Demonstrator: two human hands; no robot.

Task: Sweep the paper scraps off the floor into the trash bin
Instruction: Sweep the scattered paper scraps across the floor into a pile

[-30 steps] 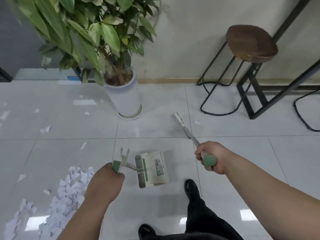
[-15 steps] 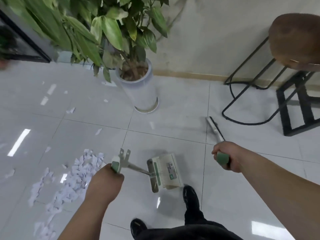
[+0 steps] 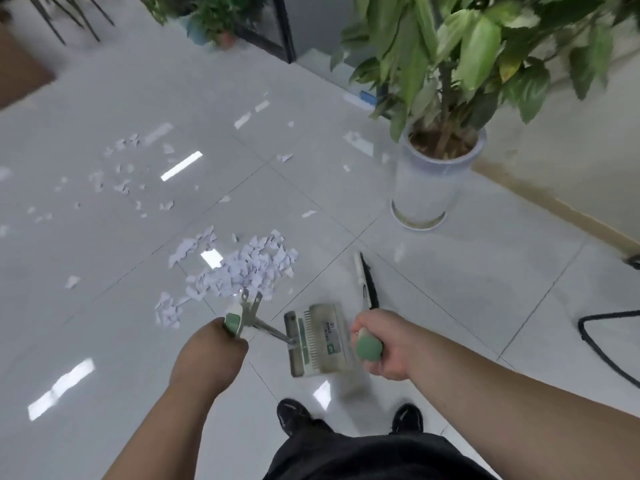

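Observation:
My left hand (image 3: 211, 355) grips the green-tipped handle of a long-handled dustpan (image 3: 317, 339), whose white pan hangs just above the grey tiles in front of my feet. My right hand (image 3: 382, 344) grips the green end of a broom handle; the broom head (image 3: 365, 280) with black bristles points away from me, to the right of the pan. A dense heap of white paper scraps (image 3: 242, 271) lies on the floor just beyond my left hand. Thinner scattered scraps (image 3: 121, 174) spread further out to the left. No trash bin is in view.
A tall leafy plant in a white pot (image 3: 433, 181) stands at the right by the wall. More potted plants (image 3: 211, 26) and a dark door frame are at the back. A black metal stool foot (image 3: 602, 341) curves in at the far right. My black shoes (image 3: 294, 415) are below.
The view has swung left, so the stool has left the frame and the scrap heap now sits ahead of me. Both hands keep their grips; dustpan and broom moved along with me.

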